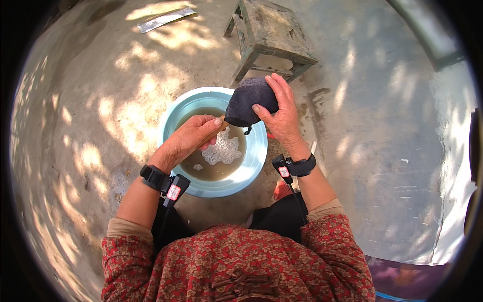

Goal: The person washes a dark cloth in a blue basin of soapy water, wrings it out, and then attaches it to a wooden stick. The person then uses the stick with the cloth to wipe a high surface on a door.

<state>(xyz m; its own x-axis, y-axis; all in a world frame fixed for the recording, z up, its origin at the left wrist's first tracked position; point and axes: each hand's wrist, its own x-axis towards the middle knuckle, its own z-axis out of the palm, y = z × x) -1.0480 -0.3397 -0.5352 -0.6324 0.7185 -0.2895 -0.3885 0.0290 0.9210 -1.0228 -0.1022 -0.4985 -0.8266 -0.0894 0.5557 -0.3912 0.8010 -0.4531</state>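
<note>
My left hand (196, 134) is closed around a wooden handle (214, 133) that reaches up to the edge of a dark cloth item (251, 100). On the other side, my right hand (281, 109) grips this dark cloth, thumb in front and fingers over its top. What lies inside the cloth is hidden. A small dark loop dangles from its lower edge. Both hands are above a light blue basin (222, 188) of murky water (203, 170), on which white foam (222, 149) floats.
Beyond the basin stands a worn wooden stool (281, 49). A flat pale strip (166, 19) lies on the concrete floor (124, 124) at the upper left. A smooth grey surface (377, 151) extends along the right. My knees are close to the basin's near side.
</note>
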